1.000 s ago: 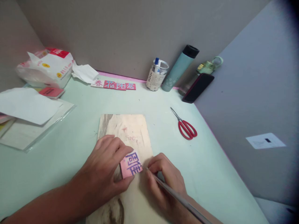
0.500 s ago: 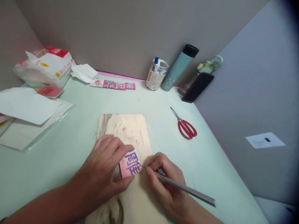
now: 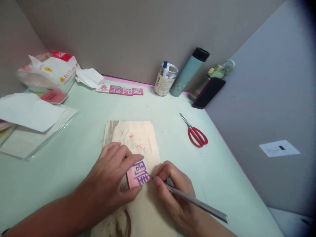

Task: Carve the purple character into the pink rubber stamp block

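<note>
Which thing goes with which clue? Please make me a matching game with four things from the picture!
Things
1. pink block
2. silvery tool
3. scissors
4. wooden board

Clues
A. has red handles
B. held like a pen in the right hand
C. pale with dark streaks, beneath both hands
D. has purple marks and is gripped by the left hand

Right pairs: 1-D, 2-B, 3-A, 4-C

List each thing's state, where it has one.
Left hand: pinching pink block
Pink block: held, purple-marked
Right hand: gripping metal tool
Metal tool: tip at block
Scissors: closed
Jar: lidless, holding pen
Teal bottle: capped
Green-topped bottle: capped
Phone: propped, screen dark
Tissue: crumpled
</note>
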Action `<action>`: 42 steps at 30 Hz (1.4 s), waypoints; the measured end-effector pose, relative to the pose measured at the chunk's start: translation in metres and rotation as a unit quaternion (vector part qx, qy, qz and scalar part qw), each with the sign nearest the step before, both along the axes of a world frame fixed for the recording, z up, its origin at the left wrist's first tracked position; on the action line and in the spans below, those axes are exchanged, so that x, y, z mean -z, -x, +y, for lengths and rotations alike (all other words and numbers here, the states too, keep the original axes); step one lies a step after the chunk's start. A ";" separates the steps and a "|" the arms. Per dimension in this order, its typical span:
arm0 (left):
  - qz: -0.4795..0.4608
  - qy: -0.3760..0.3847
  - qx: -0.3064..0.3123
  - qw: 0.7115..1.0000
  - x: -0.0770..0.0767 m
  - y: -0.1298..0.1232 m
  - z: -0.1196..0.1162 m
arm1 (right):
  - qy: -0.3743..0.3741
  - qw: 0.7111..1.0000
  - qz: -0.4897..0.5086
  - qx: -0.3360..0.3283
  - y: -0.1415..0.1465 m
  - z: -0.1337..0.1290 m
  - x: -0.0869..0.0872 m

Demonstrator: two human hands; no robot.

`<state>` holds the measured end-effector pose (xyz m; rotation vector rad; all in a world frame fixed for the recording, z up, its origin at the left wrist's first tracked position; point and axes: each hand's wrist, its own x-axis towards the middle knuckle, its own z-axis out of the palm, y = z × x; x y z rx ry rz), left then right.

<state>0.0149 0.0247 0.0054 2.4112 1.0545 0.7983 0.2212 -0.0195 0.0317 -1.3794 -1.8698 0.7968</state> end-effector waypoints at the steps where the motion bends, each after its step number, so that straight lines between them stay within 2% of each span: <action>1: -0.001 -0.001 0.000 1.000 0.000 0.000 0.000 | 0.000 1.000 0.004 -0.001 0.000 0.000 0.000; 19: 0.003 -0.018 -0.007 1.000 0.003 0.000 -0.003 | -0.019 0.999 0.026 0.015 0.002 0.000 0.007; 27: 0.011 -0.020 -0.018 1.000 0.004 -0.002 -0.004 | -0.063 0.998 0.025 0.003 0.004 0.000 0.007; 33: 0.003 -0.023 -0.027 0.999 0.005 -0.004 -0.004 | -0.094 0.995 0.034 -0.011 0.004 -0.002 0.014; 42: 0.025 -0.048 -0.017 0.998 0.008 -0.003 -0.005 | -0.094 0.995 0.029 0.011 0.004 -0.002 0.015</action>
